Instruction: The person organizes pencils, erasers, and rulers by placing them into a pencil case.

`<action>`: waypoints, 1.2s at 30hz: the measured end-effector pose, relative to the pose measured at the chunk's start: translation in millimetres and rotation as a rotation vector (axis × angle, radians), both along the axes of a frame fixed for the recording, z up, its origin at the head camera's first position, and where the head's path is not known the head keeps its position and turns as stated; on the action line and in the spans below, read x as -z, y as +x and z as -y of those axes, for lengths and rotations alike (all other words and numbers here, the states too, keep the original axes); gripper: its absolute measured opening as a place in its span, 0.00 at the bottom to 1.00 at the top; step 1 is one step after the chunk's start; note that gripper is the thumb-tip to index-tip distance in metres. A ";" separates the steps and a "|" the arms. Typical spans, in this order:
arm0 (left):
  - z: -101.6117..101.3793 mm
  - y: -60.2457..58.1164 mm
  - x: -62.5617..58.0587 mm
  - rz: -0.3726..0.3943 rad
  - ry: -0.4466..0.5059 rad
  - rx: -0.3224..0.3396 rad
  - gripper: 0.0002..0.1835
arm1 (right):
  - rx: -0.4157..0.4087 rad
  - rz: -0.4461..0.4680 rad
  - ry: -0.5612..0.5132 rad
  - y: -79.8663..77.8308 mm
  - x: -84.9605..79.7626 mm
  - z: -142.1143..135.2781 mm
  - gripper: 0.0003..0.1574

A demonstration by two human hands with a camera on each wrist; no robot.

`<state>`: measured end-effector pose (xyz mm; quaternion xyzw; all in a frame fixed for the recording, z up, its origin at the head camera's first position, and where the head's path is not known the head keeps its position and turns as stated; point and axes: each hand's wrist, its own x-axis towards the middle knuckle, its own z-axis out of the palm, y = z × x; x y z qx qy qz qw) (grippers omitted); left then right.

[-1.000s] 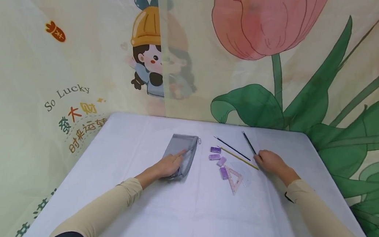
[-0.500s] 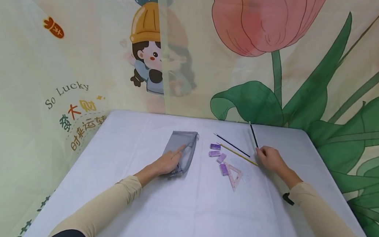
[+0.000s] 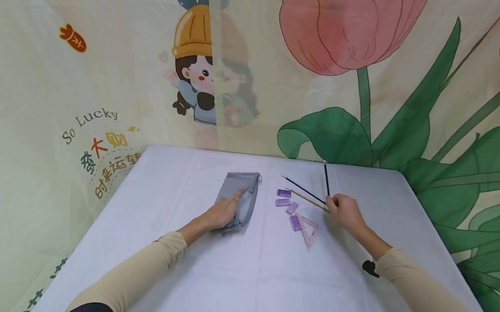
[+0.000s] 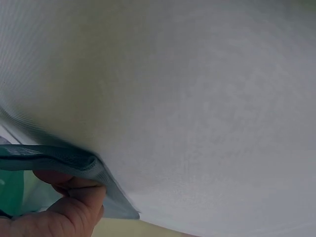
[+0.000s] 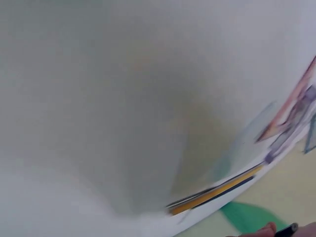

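A grey zip pencil case (image 3: pixel 230 186) lies on the white table. My left hand (image 3: pixel 220 214) is on its near part, with the index finger stretched along its top; the left wrist view shows thumb and fingers pinching the edge of the pencil case (image 4: pixel 121 205). On the right, my right hand (image 3: pixel 345 211) holds a black pencil (image 3: pixel 326 179) by one end, the other end pointing to the back edge. Just left of that hand lie a yellow pencil (image 3: pixel 310 200) and a dark pencil (image 3: pixel 302 188), their near ends overlapped by the hand in the head view.
Several purple erasers (image 3: pixel 284 193) lie between the pencil case and the pencils. A pink set square (image 3: pixel 303 232) lies nearer me, partly beside an eraser (image 3: pixel 295 223). A clear plastic piece (image 5: pixel 247 136) shows in the right wrist view. A printed curtain hangs behind the table.
My right hand first lifts the black pencil's far end toward the back edge, then moves left with it, over the near ends of the other pencils. The left hand stays on the pencil case.
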<state>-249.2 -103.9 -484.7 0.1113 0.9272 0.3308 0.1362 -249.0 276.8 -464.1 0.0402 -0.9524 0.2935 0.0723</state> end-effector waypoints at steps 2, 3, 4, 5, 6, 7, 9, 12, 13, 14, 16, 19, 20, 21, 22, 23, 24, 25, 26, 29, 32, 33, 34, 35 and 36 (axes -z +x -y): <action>0.3 -0.3 -0.9 0.000 -0.001 0.000 0.29 | 0.009 0.004 -0.008 2.0 -1.8 9.0 0.21; 0.5 -0.3 -1.7 -0.001 0.001 0.001 0.29 | 0.012 0.006 -0.013 3.2 -2.9 13.4 0.20; 0.7 -0.6 -2.3 -0.002 0.003 0.003 0.29 | 0.013 0.004 -0.015 4.7 -3.7 17.7 0.20; 0.8 -0.9 -3.1 -0.004 0.005 0.005 0.29 | 0.008 -0.004 -0.016 6.2 -4.0 21.7 0.19; 1.0 -1.0 -4.0 -0.008 0.008 0.006 0.29 | 0.002 -0.004 -0.022 8.0 -4.8 25.9 0.19; 1.1 -1.2 -4.1 -0.010 0.007 0.007 0.29 | -0.004 -0.008 -0.028 9.6 -5.1 29.8 0.19; 1.0 -1.5 -4.2 -0.020 0.008 0.005 0.29 | -0.024 -0.011 -0.043 13.9 -4.9 36.7 0.19; 1.2 -1.2 -2.6 -0.029 0.014 0.005 0.29 | -0.056 -0.002 -0.073 21.6 -3.0 47.1 0.20; 1.5 -0.7 -1.8 -0.028 0.016 0.008 0.29 | -0.065 0.006 -0.078 24.1 -1.7 50.6 0.20; 1.9 0.1 -1.1 -0.023 0.020 0.007 0.29 | -0.072 0.021 -0.082 26.4 -0.4 54.4 0.20; 3.2 1.6 0.8 -0.011 0.026 0.006 0.30 | -0.083 0.043 -0.082 30.1 2.4 62.6 0.20; 5.0 3.2 3.2 0.006 0.024 -0.004 0.30 | -0.099 0.063 -0.067 33.5 5.6 75.5 0.20; 5.4 3.3 3.6 0.012 0.026 -0.011 0.30 | -0.104 0.071 -0.066 34.4 6.1 80.0 0.19; 5.7 3.2 3.8 0.011 0.028 -0.015 0.30 | -0.113 0.074 -0.066 35.3 6.5 84.1 0.19; 5.9 3.1 4.1 0.008 0.032 -0.018 0.30 | -0.120 0.078 -0.072 36.3 6.8 88.0 0.20; 5.9 2.9 4.0 0.010 0.034 -0.021 0.29 | -0.128 0.079 -0.074 37.3 7.3 91.9 0.20; 6.0 3.0 3.7 0.010 0.041 -0.023 0.29 | -0.137 0.079 -0.078 38.4 8.0 95.3 0.21; 5.8 3.2 3.6 0.006 0.049 -0.024 0.29 | -0.147 0.079 -0.085 39.4 8.6 98.6 0.21; 5.6 3.4 3.6 0.002 0.053 -0.023 0.29 | -0.159 0.074 -0.086 40.5 9.5 101.7 0.21; 5.2 5.0 4.0 0.004 0.061 -0.022 0.29 | -0.181 0.060 -0.087 43.8 12.4 109.8 0.22; 4.7 5.9 5.4 -0.003 0.063 -0.020 0.29 | -0.193 0.054 -0.090 46.7 14.1 117.3 0.22; 4.5 5.9 5.4 -0.003 0.061 -0.022 0.29 | -0.194 0.053 -0.092 47.1 14.5 119.7 0.22; 4.3 5.6 5.4 -0.011 0.059 -0.023 0.29 | -0.197 0.049 -0.092 46.9 14.8 122.2 0.22; 4.1 5.2 5.1 -0.018 0.053 -0.023 0.29 | -0.202 0.045 -0.093 46.6 14.4 124.9 0.22; 3.9 4.7 4.2 -0.023 0.050 -0.025 0.29 | -0.209 0.043 -0.098 45.8 13.9 127.8 0.22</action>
